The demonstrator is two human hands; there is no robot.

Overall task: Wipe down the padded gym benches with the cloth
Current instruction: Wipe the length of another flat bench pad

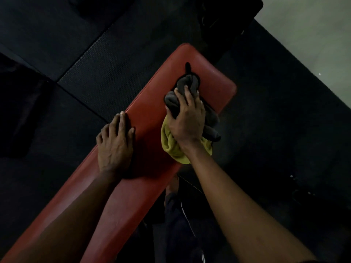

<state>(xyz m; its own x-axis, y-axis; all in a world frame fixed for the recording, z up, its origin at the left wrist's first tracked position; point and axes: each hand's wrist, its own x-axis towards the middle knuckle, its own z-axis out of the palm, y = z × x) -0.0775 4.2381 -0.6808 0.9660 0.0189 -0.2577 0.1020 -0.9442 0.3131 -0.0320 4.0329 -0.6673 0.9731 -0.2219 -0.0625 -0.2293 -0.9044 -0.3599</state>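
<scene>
My right grip clutches the cloth near the bench's far end; left grip lies flat, released; wiping midway, I judge.

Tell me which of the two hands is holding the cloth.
The right hand grips the bunched cloth; the left hand rests open on the red bench, holding nothing.

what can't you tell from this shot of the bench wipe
Head view only:
- bench: its near end is cut off by the bottom-left edge, both forearms cover part of it, and the frame is hidden under the pad.
- cloth: the right hand grips it and covers its middle, so whether it is one grey-and-yellow piece or two is unclear.
- left hand: its palm contact is hidden beneath it.
- dark shape: too dim to identify.
</scene>
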